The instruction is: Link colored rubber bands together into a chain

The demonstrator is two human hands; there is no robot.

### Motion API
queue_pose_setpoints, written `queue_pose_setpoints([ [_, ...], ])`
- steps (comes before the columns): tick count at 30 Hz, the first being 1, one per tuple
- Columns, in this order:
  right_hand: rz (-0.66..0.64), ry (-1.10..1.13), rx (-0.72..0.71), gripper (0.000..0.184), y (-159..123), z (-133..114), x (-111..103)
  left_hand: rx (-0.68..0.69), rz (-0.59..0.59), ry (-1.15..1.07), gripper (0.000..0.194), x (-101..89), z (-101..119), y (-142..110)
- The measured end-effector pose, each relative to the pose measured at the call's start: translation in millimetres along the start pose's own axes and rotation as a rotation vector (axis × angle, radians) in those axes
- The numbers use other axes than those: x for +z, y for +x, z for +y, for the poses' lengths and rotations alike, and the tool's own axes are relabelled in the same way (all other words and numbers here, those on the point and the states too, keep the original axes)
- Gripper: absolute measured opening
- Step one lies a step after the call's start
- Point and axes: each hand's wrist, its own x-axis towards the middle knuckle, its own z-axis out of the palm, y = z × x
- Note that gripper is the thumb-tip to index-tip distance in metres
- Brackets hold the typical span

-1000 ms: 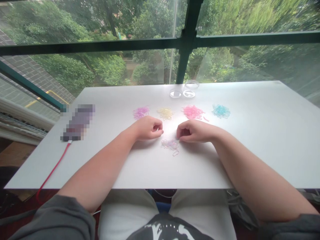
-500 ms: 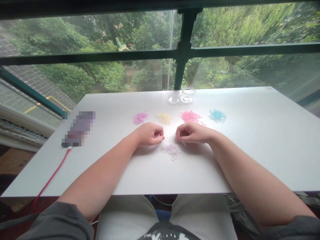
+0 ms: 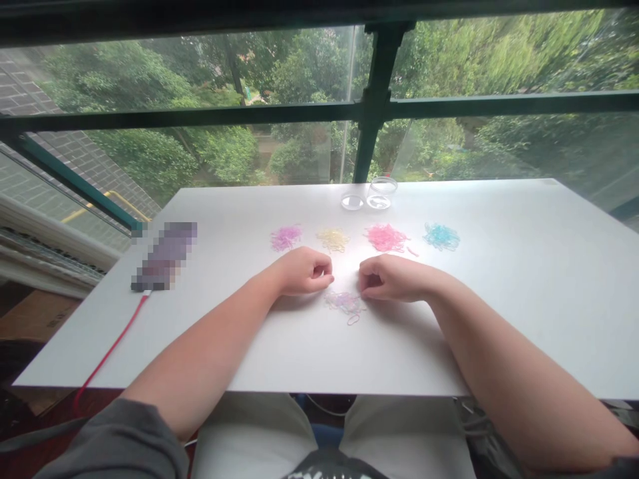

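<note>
Thin, loop-shaped bands, like small rubber bands, lie in a mixed pale pile (image 3: 343, 303) near the middle of the table, with one pinkish loop (image 3: 353, 320) at its near edge. My left hand (image 3: 305, 271) rests just beyond the pile on its left, thumb and index finger brought together; anything between them is too small to see. On the pile's right edge is my right hand (image 3: 392, 278), fingers curled and pinched close to the bands. Its fingertips are partly hidden, so what they hold cannot be made out.
Beyond my hands, sorted bands form a purple pile (image 3: 286, 237), a yellow pile (image 3: 333, 239), a pink pile (image 3: 385, 237) and a blue pile (image 3: 442, 236). Clear round containers (image 3: 378, 201) stand at the back. A blurred-out device (image 3: 164, 256) with a red cable (image 3: 117, 346) lies left.
My right hand has come slightly nearer to me, down beside the mixed pile. My left hand keeps its pinch almost in place. The whole view has shifted a little.
</note>
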Motion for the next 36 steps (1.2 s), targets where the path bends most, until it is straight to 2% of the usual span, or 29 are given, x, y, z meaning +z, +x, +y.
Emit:
queue_pose_setpoints([
  [5, 0.02, 0.104, -0.005, 0.01, 4, 2, -1, 0.011, -0.001, -0.008, 0.015, -0.2, 1, 0],
  [10, 0.085, 0.331, -0.047, 0.009, 9, 6, 5, 0.03, -0.007, -0.034, 0.015, -1.3, 0, 1],
  [17, 0.209, 0.593, -0.091, 0.018, 23, 6, 20, 0.121, 0.167, -0.122, 0.022, 10.2, 0, 4],
  [23, 0.273, 0.627, -0.062, 0.021, 27, 2, 23, 0.144, 0.252, -0.178, 0.013, 14.1, 0, 6],
  [36, 0.317, 0.701, -0.047, 0.021, 29, 8, 25, 0.112, 0.296, -0.16, 0.009, 13.3, -3, 6],
])
